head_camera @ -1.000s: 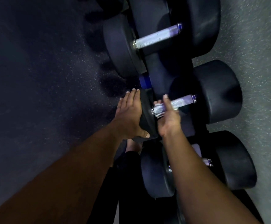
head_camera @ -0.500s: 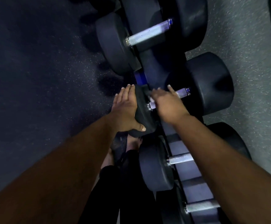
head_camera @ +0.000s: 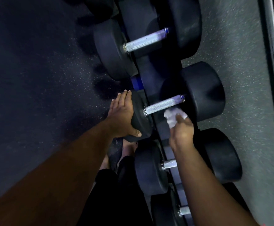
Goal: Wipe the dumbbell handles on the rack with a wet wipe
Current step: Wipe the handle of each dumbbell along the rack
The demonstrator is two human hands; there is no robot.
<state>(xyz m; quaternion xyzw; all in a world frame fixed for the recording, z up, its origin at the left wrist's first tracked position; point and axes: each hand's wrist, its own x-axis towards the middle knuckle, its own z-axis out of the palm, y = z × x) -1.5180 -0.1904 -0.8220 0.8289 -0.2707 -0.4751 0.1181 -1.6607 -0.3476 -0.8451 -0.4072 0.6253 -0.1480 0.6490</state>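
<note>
Black rubber dumbbells with knurled silver handles lie in a row on a dark rack (head_camera: pixel 149 74). The middle dumbbell's handle (head_camera: pixel 164 104) is bare and fully in view. My left hand (head_camera: pixel 121 115) lies flat against that dumbbell's near weight head (head_camera: pixel 139 121), thumb hooked under it. My right hand (head_camera: pixel 182 132) holds a crumpled white wet wipe (head_camera: pixel 173 116) just below the handle, apart from it. Another handle (head_camera: pixel 145 40) shows on the dumbbell above. My right forearm partly covers the handle (head_camera: pixel 169 163) of the dumbbell below.
Dark speckled rubber floor (head_camera: pixel 43 70) spreads to the left, lighter grey floor (head_camera: pixel 239 70) to the right of the rack. A dark upright post (head_camera: pixel 273 62) runs along the right edge. My leg and foot (head_camera: pixel 115 154) stand beside the rack below my left hand.
My right hand has come off the middle handle and dropped just below it, so the handle and the white wipe now show. My left hand stays on the weight head.
</note>
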